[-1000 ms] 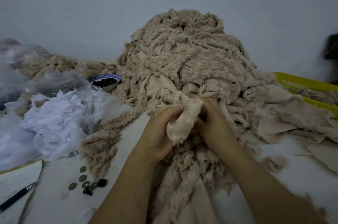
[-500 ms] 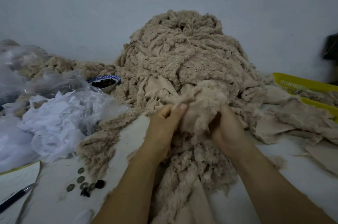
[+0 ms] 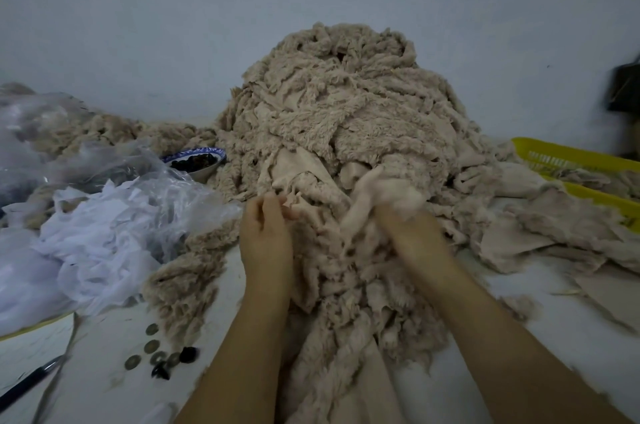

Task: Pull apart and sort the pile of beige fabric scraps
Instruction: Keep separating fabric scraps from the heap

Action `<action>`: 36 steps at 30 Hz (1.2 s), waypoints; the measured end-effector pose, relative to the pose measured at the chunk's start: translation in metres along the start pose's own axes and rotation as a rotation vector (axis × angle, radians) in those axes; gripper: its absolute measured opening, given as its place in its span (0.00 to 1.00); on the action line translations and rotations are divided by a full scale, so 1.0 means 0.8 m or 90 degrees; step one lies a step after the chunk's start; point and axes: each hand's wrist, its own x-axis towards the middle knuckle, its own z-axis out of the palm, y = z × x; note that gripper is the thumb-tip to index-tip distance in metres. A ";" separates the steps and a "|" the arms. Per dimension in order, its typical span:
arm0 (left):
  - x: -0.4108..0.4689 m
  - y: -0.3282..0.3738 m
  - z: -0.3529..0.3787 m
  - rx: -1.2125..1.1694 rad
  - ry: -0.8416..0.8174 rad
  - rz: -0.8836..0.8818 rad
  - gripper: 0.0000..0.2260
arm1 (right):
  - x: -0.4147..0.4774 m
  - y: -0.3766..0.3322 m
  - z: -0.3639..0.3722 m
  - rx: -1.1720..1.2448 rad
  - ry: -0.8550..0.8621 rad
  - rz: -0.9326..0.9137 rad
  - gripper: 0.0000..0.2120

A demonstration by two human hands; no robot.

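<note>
A tall pile of beige fleecy fabric scraps [image 3: 339,105] rises against the wall in the middle of the table and spills toward me. My right hand [image 3: 412,233] grips a pale beige scrap [image 3: 391,191] at the pile's front, its fingers buried in the fabric. My left hand [image 3: 265,233] sits at the pile's left front with fingers curled, pinching a thin edge of scrap [image 3: 291,202]. More flat beige pieces [image 3: 540,233] lie spread out to the right.
A yellow plastic basket [image 3: 568,160] with scraps sits at the right. Clear plastic bags with white fabric [image 3: 97,233] lie at the left, a blue-rimmed bowl [image 3: 197,162] behind them. Coins and dark buttons [image 3: 159,354] and a pen [image 3: 27,382] lie near the front left.
My hands have moved apart: the right carried its scrap up and to the right, the left shifted left and let go of the bunch it shared.
</note>
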 end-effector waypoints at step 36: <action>0.005 -0.005 -0.001 -0.048 0.121 -0.114 0.15 | 0.000 0.014 0.012 0.218 0.009 0.130 0.14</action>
